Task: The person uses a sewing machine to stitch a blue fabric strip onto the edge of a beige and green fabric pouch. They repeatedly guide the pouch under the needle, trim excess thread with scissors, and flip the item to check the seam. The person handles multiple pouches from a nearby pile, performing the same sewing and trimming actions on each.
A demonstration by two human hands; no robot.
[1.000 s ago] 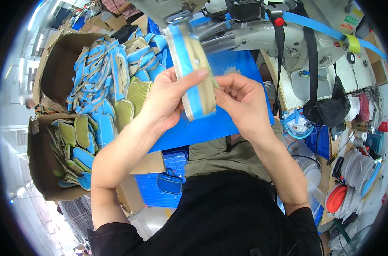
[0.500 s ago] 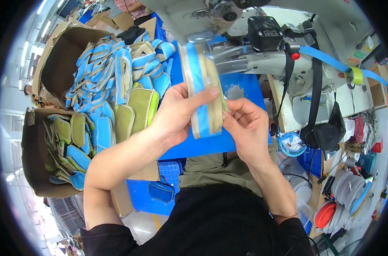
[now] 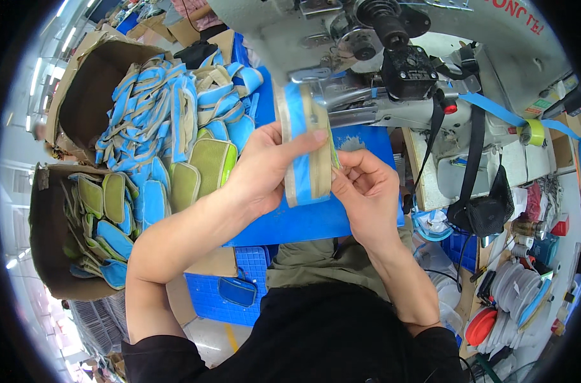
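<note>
A blue and beige fabric band (image 3: 300,172) with a pale edge hangs under the sewing machine's head (image 3: 309,75). My left hand (image 3: 265,163) is closed on it from the left, the thumb lying across its face and the other fingers behind. On the right, my right hand (image 3: 367,185) pinches the band's green-trimmed edge between thumb and fingertips. The upper end of the band reaches up to the machine's foot area, where the needle cannot be made out.
Left of me, blue and beige strips (image 3: 153,108) pile up beside a cardboard box (image 3: 80,83). Green and blue pouch panels (image 3: 210,169) lie below them, more filling a lower box (image 3: 48,236). Blue tape (image 3: 494,110) feeds in from the right. White reels (image 3: 513,281) stand lower right.
The view has shifted slightly, so the machine shows more from above and sits further right. Both hands keep their hold on the band with hardly any visible movement.
</note>
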